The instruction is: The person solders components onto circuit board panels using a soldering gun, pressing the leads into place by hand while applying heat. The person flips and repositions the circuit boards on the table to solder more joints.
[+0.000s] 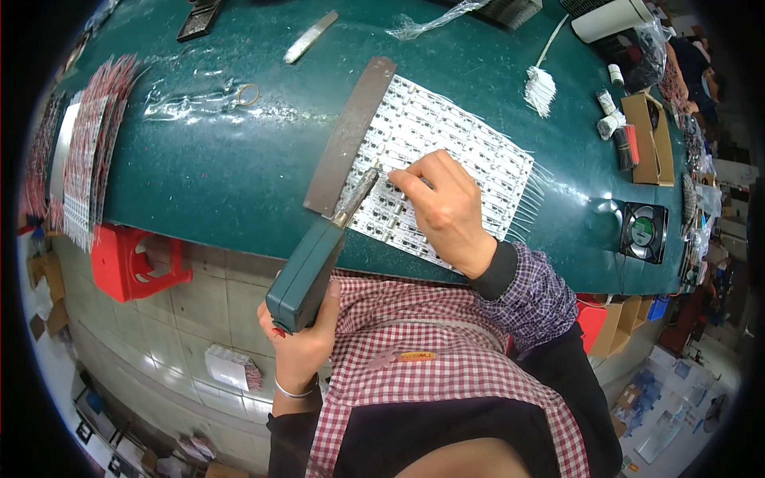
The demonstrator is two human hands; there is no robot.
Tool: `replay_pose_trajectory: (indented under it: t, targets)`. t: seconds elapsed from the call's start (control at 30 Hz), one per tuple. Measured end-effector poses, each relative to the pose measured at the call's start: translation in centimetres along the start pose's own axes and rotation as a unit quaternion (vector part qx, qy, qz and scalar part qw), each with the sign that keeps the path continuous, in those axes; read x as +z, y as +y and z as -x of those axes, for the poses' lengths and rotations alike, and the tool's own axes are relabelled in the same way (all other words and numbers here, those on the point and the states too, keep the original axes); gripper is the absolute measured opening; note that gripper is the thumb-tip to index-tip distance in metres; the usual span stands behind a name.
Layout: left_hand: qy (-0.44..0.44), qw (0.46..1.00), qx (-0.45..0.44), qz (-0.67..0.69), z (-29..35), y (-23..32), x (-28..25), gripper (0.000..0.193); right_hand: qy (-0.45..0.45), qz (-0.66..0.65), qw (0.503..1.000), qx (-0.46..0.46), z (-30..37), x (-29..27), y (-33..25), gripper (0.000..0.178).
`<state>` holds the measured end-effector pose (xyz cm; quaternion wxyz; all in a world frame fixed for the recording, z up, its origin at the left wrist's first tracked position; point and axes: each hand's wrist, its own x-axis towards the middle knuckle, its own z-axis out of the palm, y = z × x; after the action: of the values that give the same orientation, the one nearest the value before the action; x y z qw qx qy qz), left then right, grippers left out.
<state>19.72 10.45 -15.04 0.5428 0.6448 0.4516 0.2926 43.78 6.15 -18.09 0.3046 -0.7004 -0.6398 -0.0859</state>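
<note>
My left hand [309, 344] is wrapped round the grip of a green soldering gun [307, 271] at the table's front edge. Its narrow metal tip points up and right, over a white panel of small circuit boards [498, 155]. Above the panel, my right hand [453, 213] has thumb and forefinger pinched together close to the tip; whatever sits between them is too small to make out. Short white wires [527, 209] stick out along the panel's right side. A flat brown bar [351, 135] lies along the panel's left edge.
Board panels with red and white wires [100, 151] are stacked at the left. A bundle of white wires [540, 90] lies at the back right, near a cardboard box [649, 139]. A small fan [644, 231] stands at the right edge. Below the table is a red stool [135, 267].
</note>
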Motion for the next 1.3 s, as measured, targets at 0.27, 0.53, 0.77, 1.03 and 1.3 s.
replay_pose_trajectory:
  t: [0.27,0.53,0.77,1.03,1.3]
  targets:
    - [0.020,0.999,0.043,-0.024,0.7,-1.5,-0.4,0.016,-0.005,0.008,1.000,0.003,0.0,-0.1,-0.1,0.018]
    - [0.008,0.998,0.054,-0.017,0.8,-1.3,-0.6,0.030,-0.009,0.010,1.000,0.001,0.1,-0.2,0.0,0.019]
    - [0.024,0.998,0.046,-0.038,1.3,-1.8,-1.2,0.029,0.012,0.014,1.000,0.012,-0.5,-3.2,-1.6,0.026]
    - [0.014,0.998,0.054,-0.027,1.3,-1.4,-0.9,0.025,-0.003,-0.009,1.000,-0.002,0.0,-0.6,-0.8,0.027]
    - [0.014,1.000,-0.018,0.013,0.7,-0.1,-0.5,0.015,-0.005,0.006,1.000,-0.007,0.0,-0.4,-0.9,0.027]
